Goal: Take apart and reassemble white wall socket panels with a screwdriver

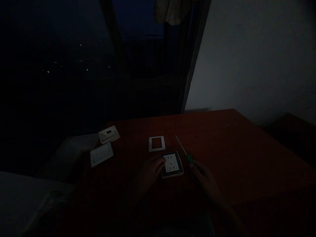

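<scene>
Left hand [152,167] at the socket [171,162], right hand [203,176] round a screwdriver [190,158]

The socket lies flat near the middle of the table [237,144], its slotted white face up within a darker border. Left fingertips touch the left side of that face; the fingers are bent in close together, but it is too dark to tell whether they pinch or only rest there. The right hand is closed around the green handle, just right of the socket.

To steady the piece well, I judge the left fingers do best low on the border — pressing down lightly, out of line with the blade. Until the tip is needed, it is safest aimed away from those fingers, as it is now. More light would help in placing it.

As for pose, both forearms reach in from the near side, the left slanting rightward and the right slanting leftward. The screwdriver's shaft points far and to the left, apart from the socket; whether its tip touches the table, I cannot tell.

Just beyond the socket and a little left lies a white frame [150,144] with a rectangular opening. Farther left are a plate [106,136] with a small cut-out and, on its near side, a pale panel [101,154].
</scene>
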The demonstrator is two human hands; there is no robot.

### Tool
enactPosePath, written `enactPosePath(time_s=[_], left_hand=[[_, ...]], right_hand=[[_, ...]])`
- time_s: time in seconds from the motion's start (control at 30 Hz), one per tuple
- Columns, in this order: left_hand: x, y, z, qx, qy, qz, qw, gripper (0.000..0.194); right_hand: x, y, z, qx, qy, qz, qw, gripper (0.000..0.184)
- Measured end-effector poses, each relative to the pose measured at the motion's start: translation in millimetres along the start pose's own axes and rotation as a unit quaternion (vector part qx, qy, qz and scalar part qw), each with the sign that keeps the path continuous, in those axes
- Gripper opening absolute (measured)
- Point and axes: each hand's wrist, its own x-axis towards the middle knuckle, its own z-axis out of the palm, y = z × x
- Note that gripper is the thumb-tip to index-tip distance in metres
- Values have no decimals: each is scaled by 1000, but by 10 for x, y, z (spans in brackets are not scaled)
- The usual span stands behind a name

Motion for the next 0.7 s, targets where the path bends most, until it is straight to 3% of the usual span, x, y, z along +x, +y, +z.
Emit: enactPosePath(time_s=[0.2, 0.7], left_hand=[[10, -28, 20, 3, -6, 8, 1000, 18], [-28, -72, 38, -38, 45, 22, 998, 19]], right_hand=[[-4, -28, 4, -7, 17, -3, 1000, 43], [-7, 17, 14, 4, 11, 0, 1000, 44]])
